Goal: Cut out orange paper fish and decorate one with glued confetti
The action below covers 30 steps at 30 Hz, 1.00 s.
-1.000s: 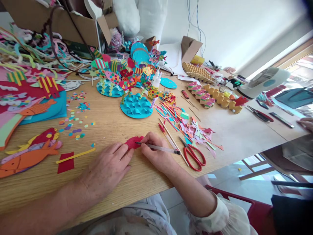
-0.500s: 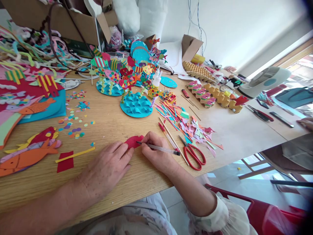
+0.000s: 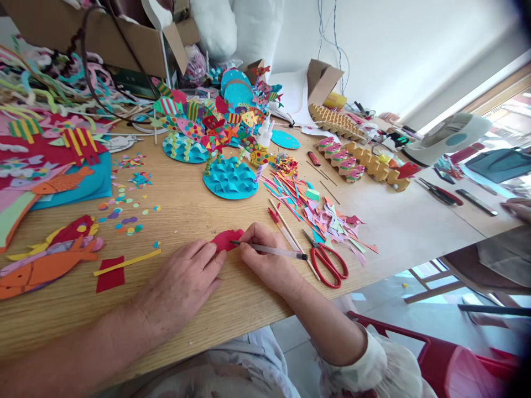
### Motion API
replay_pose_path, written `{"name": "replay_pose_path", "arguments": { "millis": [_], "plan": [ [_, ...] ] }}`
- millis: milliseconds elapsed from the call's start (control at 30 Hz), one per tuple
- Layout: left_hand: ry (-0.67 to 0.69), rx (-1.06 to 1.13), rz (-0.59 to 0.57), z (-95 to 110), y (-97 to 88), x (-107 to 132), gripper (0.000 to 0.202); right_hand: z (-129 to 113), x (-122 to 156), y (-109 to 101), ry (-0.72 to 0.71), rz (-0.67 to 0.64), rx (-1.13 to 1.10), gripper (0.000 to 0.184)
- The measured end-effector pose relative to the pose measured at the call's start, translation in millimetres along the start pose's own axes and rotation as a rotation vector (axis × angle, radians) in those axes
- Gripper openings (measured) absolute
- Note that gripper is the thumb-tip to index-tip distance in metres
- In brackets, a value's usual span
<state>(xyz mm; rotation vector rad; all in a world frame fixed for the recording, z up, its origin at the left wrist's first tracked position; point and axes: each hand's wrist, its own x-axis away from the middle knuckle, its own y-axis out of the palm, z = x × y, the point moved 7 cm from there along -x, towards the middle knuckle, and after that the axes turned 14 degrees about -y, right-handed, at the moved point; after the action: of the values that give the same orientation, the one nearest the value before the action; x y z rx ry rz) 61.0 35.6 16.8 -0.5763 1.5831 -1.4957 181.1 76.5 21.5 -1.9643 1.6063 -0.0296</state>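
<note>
A small red cutout (image 3: 225,239), perhaps paper or felt, lies on the wooden table in front of me. My left hand (image 3: 188,273) holds its left edge down, thumb and fingertips closed on it. Pinched in my right hand (image 3: 263,251) is a pen (image 3: 282,252) with a clear barrel, its dark tip on the cutout's surface. The right fingers cover the cutout's right end. Just right of that hand lie red-handled scissors (image 3: 329,262), a red pen (image 3: 274,216) and a thin wooden stick (image 3: 290,232). A yellow strip (image 3: 128,262) crosses a red square (image 3: 110,275) on the left.
Blue bases with colourful paper fish (image 3: 230,178) stand ahead. Paper scraps (image 3: 332,218) spread to the right, before egg-carton strips (image 3: 375,166). Fish cutouts (image 3: 45,268) and coloured dots (image 3: 124,213) lie left. Another person's hand (image 3: 518,207) rests at the far right edge.
The pen's back end has swung slightly to the right and down, while its tip stays on the red cutout. Both hands keep nearly the same place.
</note>
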Motion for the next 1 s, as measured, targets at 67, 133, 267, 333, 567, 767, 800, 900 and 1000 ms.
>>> {"name": "replay_pose_path", "arguments": {
  "millis": [67, 133, 267, 333, 567, 767, 800, 900, 1000],
  "plan": [
    [-0.004, 0.002, 0.002, -0.3, 0.0, -0.2, 0.033, 1.5, 0.5, 1.5, 0.005, -0.012, 0.009, 0.007],
    [-0.009, 0.008, 0.005, -0.4, -0.5, -0.4, 0.034, 2.6, 0.9, 2.6, 0.011, -0.023, 0.031, 0.007],
    [-0.006, 0.006, 0.014, 0.4, -2.2, -0.4, 0.035, 1.8, 0.5, 3.1, 0.006, -0.036, 0.070, 0.008],
    [-0.008, 0.001, 0.010, 0.4, -2.2, -0.3, 0.035, 0.5, -0.2, 2.2, 0.001, -0.035, 0.082, 0.007],
    [-0.020, 0.004, -0.032, -0.2, -1.9, -1.1, 0.035, -5.4, -1.3, -1.2, -0.028, -0.035, 0.127, 0.009],
    [-0.012, -0.012, -0.037, 0.4, -1.9, -1.2, 0.035, -4.5, -0.8, -4.6, -0.006, -0.006, 0.080, 0.007],
    [-0.009, -0.016, -0.037, 0.5, -1.7, -1.2, 0.034, -4.1, -0.6, -5.8, 0.004, 0.009, 0.066, 0.007],
    [-0.005, -0.026, -0.045, 0.7, -0.4, -1.4, 0.035, -3.8, -0.6, -6.5, 0.016, 0.013, 0.050, 0.006],
    [-0.008, -0.032, -0.054, 0.6, 0.9, -1.9, 0.036, -3.5, -0.6, -4.4, 0.007, -0.011, 0.057, 0.007]
  ]
}}
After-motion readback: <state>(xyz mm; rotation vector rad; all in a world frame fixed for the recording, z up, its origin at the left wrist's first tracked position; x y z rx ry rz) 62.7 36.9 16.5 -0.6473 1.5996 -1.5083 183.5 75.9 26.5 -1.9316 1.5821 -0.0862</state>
